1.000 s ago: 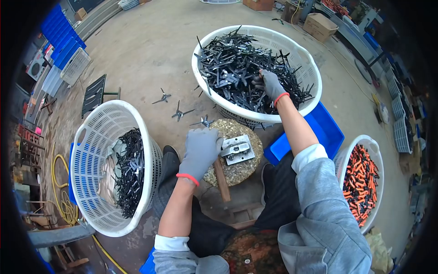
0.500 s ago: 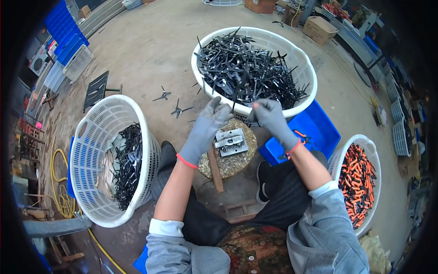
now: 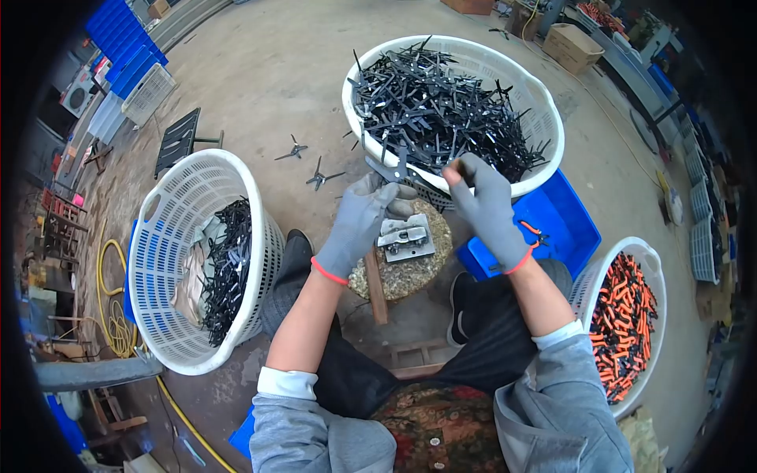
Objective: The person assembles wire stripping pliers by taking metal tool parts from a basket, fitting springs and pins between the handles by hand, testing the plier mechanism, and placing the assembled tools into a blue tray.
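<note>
My left hand, in a grey glove with a red cuff, is closed on a dark plier-shaped metal piece at its fingertips. My right hand, gloved alike, is raised just right of that piece, thumb and fingers apart with nothing visible between them. Below and between the hands, a steel fixture block sits on a round speckled stump. A wooden bar lies against the stump's left side. Behind the hands, a large white basket is heaped with similar black metal pieces.
At left, a white basket holds black pieces and some sheeting. A blue tray with orange-handled pliers lies at right, near a basket of orange-and-black pliers. Two loose black pieces lie on the floor.
The view has shifted slightly. The dark metal piece now shows clearly above my left fingertips. My right hand's thumb and fingers have spread, and the hand has turned upward beside it.
</note>
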A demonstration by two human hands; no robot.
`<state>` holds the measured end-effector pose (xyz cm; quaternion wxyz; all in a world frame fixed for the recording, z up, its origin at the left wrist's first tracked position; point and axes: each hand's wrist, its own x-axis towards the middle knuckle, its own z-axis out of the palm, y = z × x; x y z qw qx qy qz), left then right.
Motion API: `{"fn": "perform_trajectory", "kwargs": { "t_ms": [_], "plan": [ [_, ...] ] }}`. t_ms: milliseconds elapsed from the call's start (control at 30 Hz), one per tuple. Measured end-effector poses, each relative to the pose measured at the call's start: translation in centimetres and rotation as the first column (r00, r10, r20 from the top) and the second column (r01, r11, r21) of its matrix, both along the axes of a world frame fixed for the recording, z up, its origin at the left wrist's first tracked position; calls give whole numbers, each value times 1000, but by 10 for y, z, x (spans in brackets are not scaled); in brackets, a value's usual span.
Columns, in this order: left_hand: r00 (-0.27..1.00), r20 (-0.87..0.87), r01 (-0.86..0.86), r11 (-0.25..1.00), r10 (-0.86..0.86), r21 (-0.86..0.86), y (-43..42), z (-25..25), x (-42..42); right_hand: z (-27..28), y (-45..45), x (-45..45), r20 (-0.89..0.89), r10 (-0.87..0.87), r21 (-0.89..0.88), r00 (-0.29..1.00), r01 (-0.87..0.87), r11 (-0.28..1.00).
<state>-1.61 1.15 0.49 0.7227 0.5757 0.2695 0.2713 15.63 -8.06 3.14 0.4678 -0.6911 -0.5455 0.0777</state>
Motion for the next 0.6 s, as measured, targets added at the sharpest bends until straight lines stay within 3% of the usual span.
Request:
{"fn": "perform_trajectory", "kwargs": {
  "t_ms": [100,133,200,267,400,467,533,600],
  "plan": [
    [989,46,139,990,-140,25,-10,9,-1,-33,9,20,-268,194,-246,944,-262,933],
    [982,56,178,983,-179,34,-11,9,-1,-36,6,20,-402,374,-231,835,-488,841],
    [988,-10,151,988,-151,-3,-10,8,-1,-34,2,14,-449,310,-298,838,-468,832],
    [997,-47,50,997,-53,-61,-10,12,1,-29,0,13,-516,254,-248,818,-426,870],
    [984,-120,-121,989,131,87,1,-10,9,-32,1,17,-495,206,-217,844,-349,912],
    [962,-222,-61,920,157,387,-2,-17,14,-37,2,16,-442,201,-251,874,-336,908],
    [896,-350,30,748,275,663,-16,-16,16,-42,1,12,-364,202,-275,909,-312,909],
    [947,-245,-27,813,207,581,-12,-33,23,-45,1,8,-251,219,-280,943,-287,916]
  ]
}}
